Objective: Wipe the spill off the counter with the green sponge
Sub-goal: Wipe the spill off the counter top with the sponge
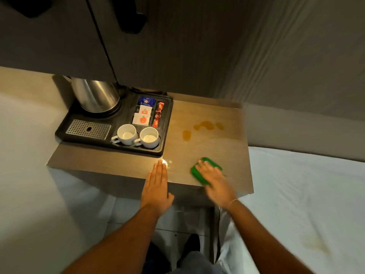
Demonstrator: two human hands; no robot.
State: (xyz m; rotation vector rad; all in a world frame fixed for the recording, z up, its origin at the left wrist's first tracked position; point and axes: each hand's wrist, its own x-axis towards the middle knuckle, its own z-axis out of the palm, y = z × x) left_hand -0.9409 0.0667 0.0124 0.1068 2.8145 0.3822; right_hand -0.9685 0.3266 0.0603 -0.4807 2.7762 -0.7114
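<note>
The green sponge (197, 173) lies on the wooden counter (217, 147) near its front right edge. My right hand (216, 183) lies flat on top of the sponge, fingers spread over it, slightly blurred. The spill (203, 126) is a group of brownish puddles further back on the counter, apart from the sponge. My left hand (156, 188) rests flat with straight fingers over the front edge of the counter and holds nothing.
A black tray (63, 131) fills the counter's left half, with a steel kettle (94, 93), two white cups (138, 136), sachets (145, 113) and a drip grate (87, 129). A white bed (306, 194) lies to the right. Dark cabinets hang above.
</note>
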